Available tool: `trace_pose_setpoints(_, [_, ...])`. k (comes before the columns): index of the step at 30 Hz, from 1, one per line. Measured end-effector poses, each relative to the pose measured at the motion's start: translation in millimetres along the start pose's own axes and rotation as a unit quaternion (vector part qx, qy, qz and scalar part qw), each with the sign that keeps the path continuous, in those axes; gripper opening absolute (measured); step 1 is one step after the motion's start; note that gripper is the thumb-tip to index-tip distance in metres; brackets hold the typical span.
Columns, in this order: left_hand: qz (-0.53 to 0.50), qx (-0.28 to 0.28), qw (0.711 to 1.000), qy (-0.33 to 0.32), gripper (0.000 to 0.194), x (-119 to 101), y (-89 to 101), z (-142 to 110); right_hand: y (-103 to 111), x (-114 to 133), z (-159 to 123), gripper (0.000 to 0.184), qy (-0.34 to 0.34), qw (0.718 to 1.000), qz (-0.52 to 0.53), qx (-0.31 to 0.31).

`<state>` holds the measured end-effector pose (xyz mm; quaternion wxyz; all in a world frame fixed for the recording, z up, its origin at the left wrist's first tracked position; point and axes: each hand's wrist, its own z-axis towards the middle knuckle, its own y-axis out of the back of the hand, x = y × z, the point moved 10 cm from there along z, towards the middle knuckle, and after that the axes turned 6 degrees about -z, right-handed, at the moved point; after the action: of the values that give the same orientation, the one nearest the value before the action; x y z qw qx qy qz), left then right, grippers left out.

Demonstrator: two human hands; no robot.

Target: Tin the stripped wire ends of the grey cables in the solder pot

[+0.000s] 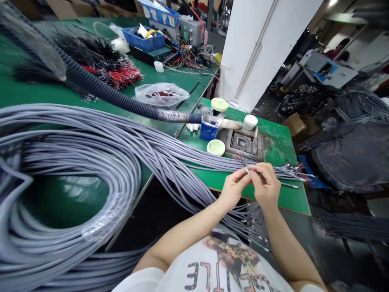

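Between both hands is the end of a grey cable, its thin coloured wires point(242, 159) fanning upward above the fingertips. My left hand point(233, 188) is closed in a pinch on the cable end. My right hand point(268, 185) pinches it from the other side, thumb and fingertips close to the left ones. Behind the hands, a bundle of grey cables point(188, 154) runs across the bench. Their stripped ends point(293, 172) show coloured wires to the right of my right hand. More cable ends point(253, 227) hang below the bench edge.
A solder pot point(243, 142) sits beyond the hands, with a black corrugated hose point(121, 99) ending over it. Nearby stand a pale tub point(216, 147), a white jar point(250, 121) and a blue box point(208, 130). A big cable coil point(121, 194) covers the left bench.
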<state>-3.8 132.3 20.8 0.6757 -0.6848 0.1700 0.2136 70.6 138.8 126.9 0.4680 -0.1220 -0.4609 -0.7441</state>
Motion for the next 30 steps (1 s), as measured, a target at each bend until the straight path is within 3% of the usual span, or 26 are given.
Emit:
trace_pose_setpoints(6, [0.180,0.019,0.982,-0.059,0.029,-9.3,-1.8,-1.7,2.3,18.2,23.7,0.020,0.083,0.989,-0.112,0.043])
trace_pose_setpoints(8, [0.220,0.031,0.971,-0.083,0.027,-12.0,-3.1,-4.5,-0.5,25.3,31.2,0.014,0.106,0.983,-0.136,0.059])
trace_pose_setpoints(10, [0.248,0.039,0.962,-0.103,0.027,-16.5,-4.0,-7.3,-4.1,30.8,35.8,0.006,0.111,0.983,-0.128,0.072])
trace_pose_setpoints(13, [0.278,0.049,0.952,-0.116,0.027,-25.4,-5.4,-10.5,-5.6,31.2,41.5,0.015,0.071,0.993,-0.061,0.076])
trace_pose_setpoints(15, [0.271,0.050,0.955,-0.109,0.028,-29.5,-3.8,-12.0,1.0,26.6,47.5,0.015,0.025,0.998,-0.003,0.054])
trace_pose_setpoints(17, [0.239,0.040,0.967,-0.079,0.030,-27.4,2.5,-13.1,20.9,23.4,54.8,0.014,-0.003,0.999,0.049,-0.020])
trace_pose_setpoints(19, [0.196,0.013,0.980,-0.035,0.032,-20.1,13.9,-14.4,43.7,24.1,59.4,0.012,-0.001,0.992,0.078,-0.101])
trace_pose_setpoints(20, [0.175,-0.003,0.984,-0.016,0.033,-16.4,20.2,-15.4,47.9,26.5,61.3,0.012,0.009,0.991,0.077,-0.110])
trace_pose_setpoints(22, [0.142,-0.029,0.989,0.004,0.034,-13.5,30.1,-16.9,33.4,33.2,64.1,0.012,0.036,0.998,0.038,-0.035])
trace_pose_setpoints(25, [0.127,-0.030,0.991,-0.008,0.033,-21.2,31.6,-16.5,-8.9,36.3,54.7,0.009,0.066,0.990,-0.061,0.109])
trace_pose_setpoints(30, [0.149,-0.020,0.988,-0.037,0.027,-37.0,23.1,-16.3,-38.9,41.5,40.9,0.013,0.099,0.981,-0.120,0.119])
